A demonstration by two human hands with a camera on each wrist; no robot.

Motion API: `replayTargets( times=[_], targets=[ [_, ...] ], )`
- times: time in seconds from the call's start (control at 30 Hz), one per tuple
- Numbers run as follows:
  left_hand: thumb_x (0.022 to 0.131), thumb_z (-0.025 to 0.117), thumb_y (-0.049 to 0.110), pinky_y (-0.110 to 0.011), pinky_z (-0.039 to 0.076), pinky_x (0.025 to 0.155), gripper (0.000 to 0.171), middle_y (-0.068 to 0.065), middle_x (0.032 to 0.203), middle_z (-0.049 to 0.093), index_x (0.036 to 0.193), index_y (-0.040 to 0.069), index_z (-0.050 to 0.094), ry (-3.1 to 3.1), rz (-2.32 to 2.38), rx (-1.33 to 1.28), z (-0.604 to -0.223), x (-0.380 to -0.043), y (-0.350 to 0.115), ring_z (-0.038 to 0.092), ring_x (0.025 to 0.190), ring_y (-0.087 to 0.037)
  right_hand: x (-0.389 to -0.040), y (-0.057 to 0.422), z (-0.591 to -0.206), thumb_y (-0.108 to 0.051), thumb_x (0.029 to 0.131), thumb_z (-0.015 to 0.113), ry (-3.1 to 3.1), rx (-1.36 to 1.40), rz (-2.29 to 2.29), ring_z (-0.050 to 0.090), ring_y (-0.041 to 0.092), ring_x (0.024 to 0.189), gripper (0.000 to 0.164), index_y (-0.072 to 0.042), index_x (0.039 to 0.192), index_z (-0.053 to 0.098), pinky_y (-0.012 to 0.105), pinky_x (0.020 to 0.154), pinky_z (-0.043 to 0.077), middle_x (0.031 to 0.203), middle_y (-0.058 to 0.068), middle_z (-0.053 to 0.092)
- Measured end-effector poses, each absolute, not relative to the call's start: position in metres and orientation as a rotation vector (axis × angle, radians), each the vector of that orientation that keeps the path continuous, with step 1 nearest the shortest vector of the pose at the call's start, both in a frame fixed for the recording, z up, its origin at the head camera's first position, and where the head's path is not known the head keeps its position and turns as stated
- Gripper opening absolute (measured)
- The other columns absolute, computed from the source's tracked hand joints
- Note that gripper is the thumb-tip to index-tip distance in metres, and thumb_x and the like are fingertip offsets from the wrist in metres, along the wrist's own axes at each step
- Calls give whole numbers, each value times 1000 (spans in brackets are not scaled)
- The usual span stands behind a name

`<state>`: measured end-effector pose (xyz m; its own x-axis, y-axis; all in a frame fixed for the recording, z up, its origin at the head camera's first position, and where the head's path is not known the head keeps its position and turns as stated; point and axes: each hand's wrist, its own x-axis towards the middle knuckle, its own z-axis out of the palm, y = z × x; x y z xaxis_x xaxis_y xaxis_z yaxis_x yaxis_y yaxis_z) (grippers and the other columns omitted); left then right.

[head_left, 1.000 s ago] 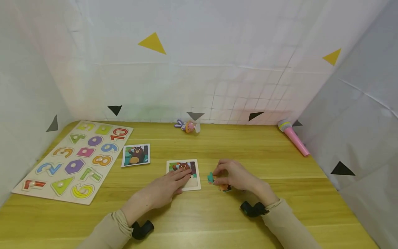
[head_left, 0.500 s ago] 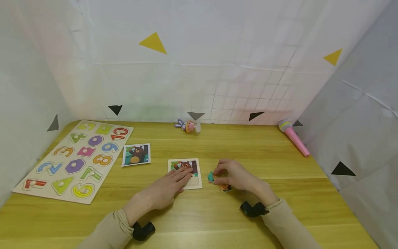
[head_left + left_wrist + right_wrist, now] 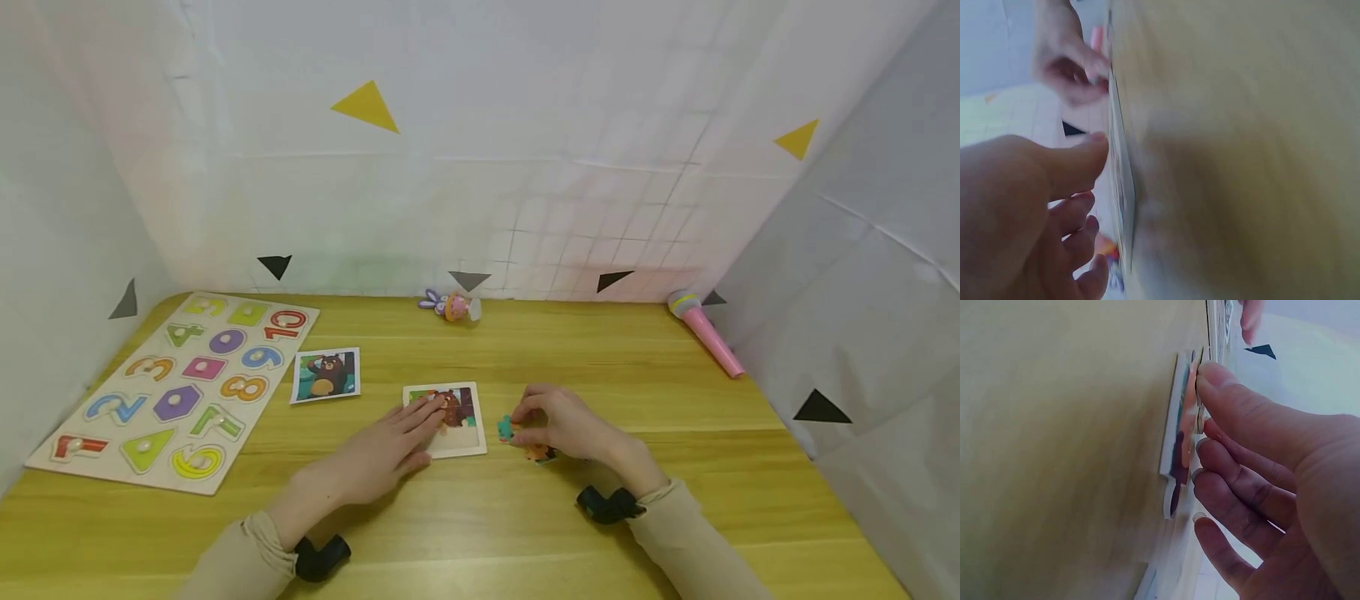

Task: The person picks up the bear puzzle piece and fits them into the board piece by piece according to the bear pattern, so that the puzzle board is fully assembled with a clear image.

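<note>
A small wooden puzzle tray (image 3: 463, 445) with a brown bear picture lies mid-table; its lower part shows bare wood. My left hand (image 3: 367, 454) reaches over its left side, fingers straight, fingertips on the bear picture. In the left wrist view the tray's edge (image 3: 1125, 187) stands just beyond my thumb. To the right of the tray, my right hand (image 3: 573, 425) pinches a teal puzzle piece (image 3: 506, 430) between thumb and fingers. Under that hand lie orange and dark puzzle pieces (image 3: 538, 453), partly hidden; one piece (image 3: 1179, 431) shows close up in the right wrist view.
A bear picture card (image 3: 326, 375) lies left of the tray. Farther left is a number and shape board (image 3: 243, 358) with knobbed pieces. A rabbit figure (image 3: 453, 306) lies by the back wall, and a pink toy microphone (image 3: 708, 333) at the right edge.
My left hand has slid left across the tray, uncovering more of the bear picture. The right hand has kept its place with the teal piece.
</note>
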<state>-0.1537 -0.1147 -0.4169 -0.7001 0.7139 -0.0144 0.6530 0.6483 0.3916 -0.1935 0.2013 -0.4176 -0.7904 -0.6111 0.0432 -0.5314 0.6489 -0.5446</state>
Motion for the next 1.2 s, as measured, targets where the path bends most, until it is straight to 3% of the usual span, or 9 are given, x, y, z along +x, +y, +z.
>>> replayTargets(
  times=[0.33, 0.83, 1.03, 1.2],
  targets=[
    [105, 48, 41, -55, 28, 119, 66, -8, 167, 20, 159, 9, 28, 2673, 537, 946, -413, -155, -137, 21, 152, -35, -192, 201, -417, -25, 88, 78, 2725, -961, -831, 60, 3, 79, 15, -14, 99, 76, 24, 72, 54, 93, -5, 63],
    [104, 54, 33, -54, 36, 114, 60, -11, 164, 28, 155, 6, 36, 2687, 522, 948, -412, -157, -138, 32, 148, -35, -191, 191, -411, -29, 89, 77, 2740, -975, -836, 57, 3, 82, 18, -17, 102, 75, 23, 73, 52, 96, -9, 62],
    [104, 55, 31, -55, 38, 111, 59, -13, 163, 29, 154, 5, 38, 2692, 528, 956, -411, -157, -140, 34, 146, -37, -192, 169, -402, -30, 90, 76, 2711, -1048, -850, 61, 12, 86, 18, -18, 103, 75, 30, 77, 54, 98, -7, 64],
    [103, 56, 31, -54, 40, 110, 59, -13, 162, 30, 153, 5, 39, 2700, 526, 948, -410, -156, -141, 37, 145, -36, -193, 150, -401, -29, 89, 76, 2697, -1122, -845, 61, 15, 85, 17, -17, 101, 75, 25, 74, 51, 96, -4, 64]
  ],
)
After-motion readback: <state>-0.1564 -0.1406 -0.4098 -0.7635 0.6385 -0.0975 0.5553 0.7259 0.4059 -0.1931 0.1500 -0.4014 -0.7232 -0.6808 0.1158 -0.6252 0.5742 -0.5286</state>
